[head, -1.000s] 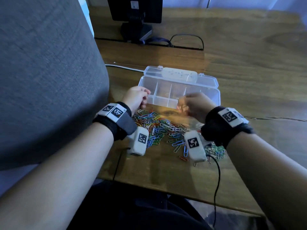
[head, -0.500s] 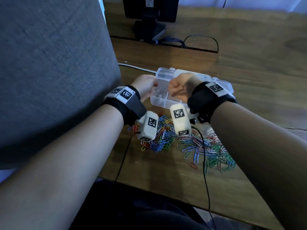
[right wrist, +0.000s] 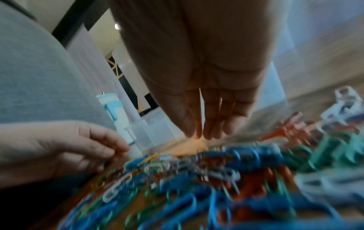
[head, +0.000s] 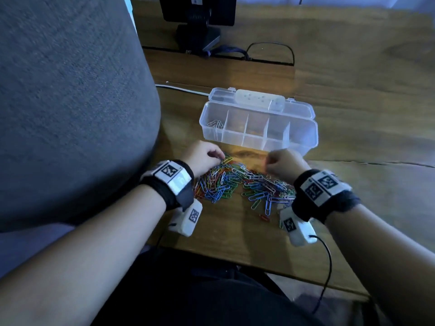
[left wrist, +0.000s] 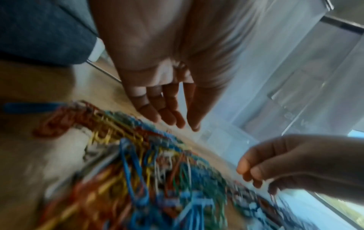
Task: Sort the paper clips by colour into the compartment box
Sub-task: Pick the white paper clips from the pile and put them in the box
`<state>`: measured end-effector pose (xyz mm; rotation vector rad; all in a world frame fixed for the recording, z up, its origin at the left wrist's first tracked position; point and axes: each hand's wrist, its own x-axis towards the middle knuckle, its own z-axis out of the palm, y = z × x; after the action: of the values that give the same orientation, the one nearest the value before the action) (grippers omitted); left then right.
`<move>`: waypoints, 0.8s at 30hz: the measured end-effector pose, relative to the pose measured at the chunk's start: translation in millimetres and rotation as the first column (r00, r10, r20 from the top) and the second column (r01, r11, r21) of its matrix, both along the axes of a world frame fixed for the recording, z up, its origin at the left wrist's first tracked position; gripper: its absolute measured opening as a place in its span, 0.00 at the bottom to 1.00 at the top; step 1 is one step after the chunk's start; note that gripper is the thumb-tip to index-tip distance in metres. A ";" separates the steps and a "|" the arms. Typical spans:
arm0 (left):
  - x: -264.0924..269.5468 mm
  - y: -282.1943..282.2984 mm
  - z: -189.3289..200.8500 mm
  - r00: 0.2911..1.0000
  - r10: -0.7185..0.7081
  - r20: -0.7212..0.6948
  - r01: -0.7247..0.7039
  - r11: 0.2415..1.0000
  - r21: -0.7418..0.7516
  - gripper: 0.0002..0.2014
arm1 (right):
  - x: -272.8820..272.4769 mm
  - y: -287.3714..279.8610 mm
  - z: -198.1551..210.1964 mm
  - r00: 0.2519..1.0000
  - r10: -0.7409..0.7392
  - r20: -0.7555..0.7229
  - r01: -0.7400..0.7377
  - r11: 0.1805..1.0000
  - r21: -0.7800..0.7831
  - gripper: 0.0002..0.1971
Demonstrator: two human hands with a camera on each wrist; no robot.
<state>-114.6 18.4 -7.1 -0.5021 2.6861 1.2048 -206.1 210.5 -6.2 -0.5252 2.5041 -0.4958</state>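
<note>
Reaching down at the far edge of the paper clips (head: 237, 182), we have both hands over the heap, which runs left to right across the desk (head: 353, 102) just in front of us. Our left hand (head: 202, 156) points its straight, empty fingers (left wrist: 169, 115) at the heap's left end; our right hand (head: 282, 162) does likewise toward the middle, holding nothing. Beyond both lies the compartment box (head: 303, 137), open, its long side facing us, a few silver clips (head: 215, 124) in its leftmost cell. Bare wood separates heap and box.
</note>
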 end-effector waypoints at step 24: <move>37.0 -2.7 -26.1 0.975 0.219 -0.042 -0.223 0.954 -0.201 0.02 | 20.8 18.6 -28.0 0.897 -0.271 0.348 0.434 0.688 -0.582 0.12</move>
<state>-77.7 15.7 -33.2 -0.8451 2.8479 0.9875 -185.3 229.2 -34.2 -0.1834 2.1462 -1.5281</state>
